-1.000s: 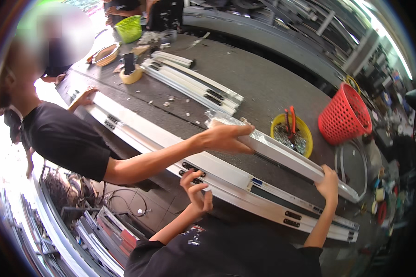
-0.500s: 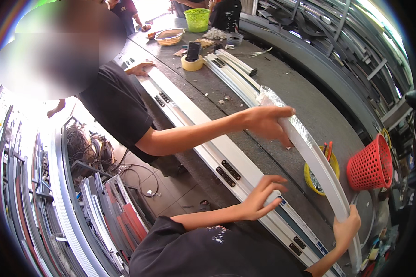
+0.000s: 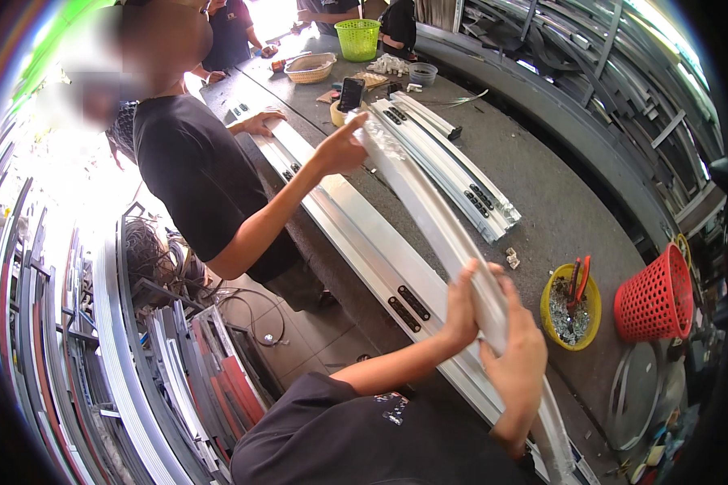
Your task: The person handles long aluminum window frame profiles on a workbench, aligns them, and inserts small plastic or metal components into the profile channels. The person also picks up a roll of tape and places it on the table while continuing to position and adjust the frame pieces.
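In the head view, a long white profile bar, clear film at its far end (image 3: 429,206), slants above the dark grey table (image 3: 534,202). The right hand (image 3: 521,356) grasps its near part, thumb and fingers on opposite sides. The left hand (image 3: 459,311) lies against its left edge; whether those fingers grip, I cannot tell. A co-worker's hand (image 3: 339,153) holds the far end. A round yellow plastic bowl (image 3: 593,314) stands right of it.

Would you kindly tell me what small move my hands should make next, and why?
I would probably curl the left hand more firmly around the long white profile: that hand looks rather flat against one side, while the right hand grips it nearby and a co-worker's hand holds the far end.
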`<action>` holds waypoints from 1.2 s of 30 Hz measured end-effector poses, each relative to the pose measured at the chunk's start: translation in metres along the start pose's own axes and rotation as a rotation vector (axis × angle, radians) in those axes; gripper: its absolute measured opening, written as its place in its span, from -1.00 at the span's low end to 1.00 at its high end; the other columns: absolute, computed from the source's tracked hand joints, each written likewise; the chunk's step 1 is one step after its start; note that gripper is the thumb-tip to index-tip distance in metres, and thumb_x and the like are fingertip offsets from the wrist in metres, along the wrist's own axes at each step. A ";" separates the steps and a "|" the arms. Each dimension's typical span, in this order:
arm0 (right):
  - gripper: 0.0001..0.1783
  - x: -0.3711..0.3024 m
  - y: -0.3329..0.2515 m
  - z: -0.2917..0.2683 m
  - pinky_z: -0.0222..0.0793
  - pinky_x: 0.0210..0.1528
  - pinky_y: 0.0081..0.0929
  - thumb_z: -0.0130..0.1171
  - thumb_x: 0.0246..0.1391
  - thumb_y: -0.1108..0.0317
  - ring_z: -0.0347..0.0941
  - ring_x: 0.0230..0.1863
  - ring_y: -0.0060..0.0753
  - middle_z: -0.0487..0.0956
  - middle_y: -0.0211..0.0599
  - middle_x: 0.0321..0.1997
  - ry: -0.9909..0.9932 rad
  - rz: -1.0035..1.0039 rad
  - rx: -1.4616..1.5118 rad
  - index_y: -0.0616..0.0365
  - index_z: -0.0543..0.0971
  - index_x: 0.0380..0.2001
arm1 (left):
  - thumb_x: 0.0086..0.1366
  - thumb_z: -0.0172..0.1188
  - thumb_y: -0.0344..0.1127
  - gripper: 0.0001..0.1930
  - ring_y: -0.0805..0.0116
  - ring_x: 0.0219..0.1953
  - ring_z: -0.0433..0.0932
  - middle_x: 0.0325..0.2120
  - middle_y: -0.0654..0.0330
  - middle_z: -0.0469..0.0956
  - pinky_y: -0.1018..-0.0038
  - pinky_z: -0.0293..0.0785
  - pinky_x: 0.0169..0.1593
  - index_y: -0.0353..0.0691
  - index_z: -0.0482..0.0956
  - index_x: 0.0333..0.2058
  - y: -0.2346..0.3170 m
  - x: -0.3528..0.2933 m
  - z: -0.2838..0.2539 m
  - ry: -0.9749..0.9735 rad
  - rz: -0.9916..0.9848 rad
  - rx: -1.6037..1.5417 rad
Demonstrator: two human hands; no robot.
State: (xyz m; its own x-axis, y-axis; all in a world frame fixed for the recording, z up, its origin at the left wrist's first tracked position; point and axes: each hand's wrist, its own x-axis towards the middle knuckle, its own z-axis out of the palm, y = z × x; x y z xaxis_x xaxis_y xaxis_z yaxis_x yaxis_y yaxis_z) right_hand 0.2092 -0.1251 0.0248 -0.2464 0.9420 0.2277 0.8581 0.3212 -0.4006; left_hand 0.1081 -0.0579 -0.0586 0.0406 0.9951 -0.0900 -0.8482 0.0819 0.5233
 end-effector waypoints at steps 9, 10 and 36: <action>-0.03 -0.042 0.026 -0.029 0.38 -0.01 -0.12 0.43 -0.22 0.33 0.51 -0.07 0.04 0.56 -0.08 -0.07 -0.315 0.167 -0.079 0.12 0.29 0.34 | 0.37 0.10 0.10 -0.44 0.33 -0.34 0.49 -0.23 0.12 0.43 0.40 0.56 -0.28 -0.33 0.33 0.01 0.131 0.083 -0.061 0.311 0.314 -0.098; -0.08 -0.044 0.033 -0.029 0.40 -0.07 -0.13 0.42 -0.22 0.35 0.51 -0.11 0.06 0.56 -0.05 -0.11 -0.296 0.147 -0.081 0.16 0.33 0.30 | 0.36 0.11 0.11 -0.39 0.32 -0.36 0.49 -0.21 0.12 0.44 0.39 0.57 -0.29 -0.34 0.27 0.08 0.143 0.094 -0.071 0.338 0.376 -0.091; -0.28 0.034 0.024 0.100 0.26 0.24 -0.24 0.24 0.15 -0.02 0.39 0.22 -0.14 0.49 0.02 0.21 -0.741 0.047 0.621 0.25 0.43 0.23 | 0.31 0.26 -0.18 -0.35 0.34 -0.12 0.48 -0.03 0.12 0.45 0.39 0.47 0.01 -0.24 0.27 0.30 0.154 0.036 -0.131 0.598 0.381 1.322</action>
State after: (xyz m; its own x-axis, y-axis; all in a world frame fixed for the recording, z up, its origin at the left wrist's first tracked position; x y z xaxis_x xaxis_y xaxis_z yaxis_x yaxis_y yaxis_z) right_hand 0.1766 -0.0757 -0.0658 -0.6218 0.7087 -0.3333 0.5362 0.0750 -0.8408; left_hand -0.0907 -0.0168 -0.0923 -0.5601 0.8254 0.0711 0.3315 0.1446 0.9323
